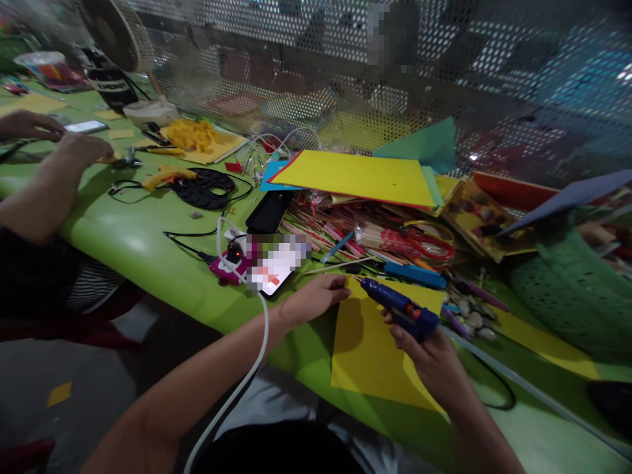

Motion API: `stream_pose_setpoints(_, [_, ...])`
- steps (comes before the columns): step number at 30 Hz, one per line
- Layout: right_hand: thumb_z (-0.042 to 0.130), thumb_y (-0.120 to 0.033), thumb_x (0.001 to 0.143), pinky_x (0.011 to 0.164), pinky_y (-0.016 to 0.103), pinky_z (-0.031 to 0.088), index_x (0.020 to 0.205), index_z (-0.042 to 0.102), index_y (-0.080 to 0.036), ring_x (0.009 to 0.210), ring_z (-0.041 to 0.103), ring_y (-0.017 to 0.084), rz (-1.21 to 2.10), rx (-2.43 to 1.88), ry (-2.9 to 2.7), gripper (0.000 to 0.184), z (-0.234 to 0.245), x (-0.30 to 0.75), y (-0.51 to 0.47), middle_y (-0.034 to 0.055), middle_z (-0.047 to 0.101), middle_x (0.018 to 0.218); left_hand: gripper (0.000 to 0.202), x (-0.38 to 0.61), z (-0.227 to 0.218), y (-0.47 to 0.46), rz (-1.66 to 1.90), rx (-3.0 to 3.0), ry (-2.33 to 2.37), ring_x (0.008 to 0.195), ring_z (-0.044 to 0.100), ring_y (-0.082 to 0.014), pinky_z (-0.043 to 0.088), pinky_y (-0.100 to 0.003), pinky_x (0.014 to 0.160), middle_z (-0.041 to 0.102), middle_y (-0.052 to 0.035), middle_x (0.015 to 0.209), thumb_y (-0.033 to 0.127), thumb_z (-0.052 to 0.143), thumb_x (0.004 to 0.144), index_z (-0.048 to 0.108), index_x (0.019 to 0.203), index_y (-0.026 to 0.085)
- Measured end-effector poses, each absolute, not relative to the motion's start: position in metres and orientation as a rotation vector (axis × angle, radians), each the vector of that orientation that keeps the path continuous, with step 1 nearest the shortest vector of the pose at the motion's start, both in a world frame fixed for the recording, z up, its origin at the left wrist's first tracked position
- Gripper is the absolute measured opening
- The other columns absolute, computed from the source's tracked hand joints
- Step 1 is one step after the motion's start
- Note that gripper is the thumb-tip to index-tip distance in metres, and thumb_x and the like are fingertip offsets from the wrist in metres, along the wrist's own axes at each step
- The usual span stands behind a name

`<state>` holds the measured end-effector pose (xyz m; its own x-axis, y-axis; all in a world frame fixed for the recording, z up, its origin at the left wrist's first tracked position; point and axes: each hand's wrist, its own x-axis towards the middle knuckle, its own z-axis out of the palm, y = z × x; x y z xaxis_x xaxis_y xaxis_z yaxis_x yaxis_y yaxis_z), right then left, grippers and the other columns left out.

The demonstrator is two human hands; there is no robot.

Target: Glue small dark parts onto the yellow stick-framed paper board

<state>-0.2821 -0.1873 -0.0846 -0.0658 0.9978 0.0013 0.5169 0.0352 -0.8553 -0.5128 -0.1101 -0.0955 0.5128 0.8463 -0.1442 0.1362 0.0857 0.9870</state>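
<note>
My right hand (428,352) grips a blue glue gun (401,305), its nozzle pointing left over the top edge of a yellow paper sheet (368,352) lying on the green table (143,237). My left hand (316,297) rests at the sheet's top left corner, fingers curled in a pinch on the paper's edge. A phone (274,270) lies just left of that hand, with a white cable (247,375) running down past my left arm.
Another person's arms (54,178) rest at the far left near a phone (85,126). A yellow glue gun (165,176), black disc (205,187), coloured paper stack (360,178), red scissors (429,245), sticks, pebbles (474,319) and a green basket (573,289) crowd the table. Perforated metal screen behind.
</note>
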Motion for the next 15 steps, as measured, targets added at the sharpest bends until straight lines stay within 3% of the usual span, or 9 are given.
stream_pose_setpoints(6, [0.058, -0.046, 0.087, 0.075, 0.033, 0.049, 0.098, 0.061, -0.02, 0.083, 0.062, 0.022, 0.924, -1.514, -1.724, 0.029, -0.0828, -0.2847, -0.1868, 0.0072, 0.067, 0.098, 0.016, -0.5104, -0.0993, -0.1106, 0.704, 1.329, 0.795, 0.079, 0.054, -0.0185, 0.043, -0.031, 0.078, 0.06, -0.003, 0.076, 0.032, 0.061, 0.082, 0.062, 0.081, 0.016])
stream_pose_setpoints(15, [0.058, -0.048, 0.086, 0.073, 0.032, 0.049, 0.098, 0.061, -0.02, 0.083, 0.062, 0.022, 0.892, -1.525, -1.724, 0.03, -0.0794, -0.2869, -0.1866, 0.0074, 0.067, 0.096, 0.015, -0.5116, -0.098, -0.1112, 0.675, 1.407, 0.914, 0.077, 0.054, -0.0178, 0.043, -0.028, 0.074, 0.059, -0.0014, 0.071, 0.03, 0.06, 0.083, 0.062, 0.081, 0.016])
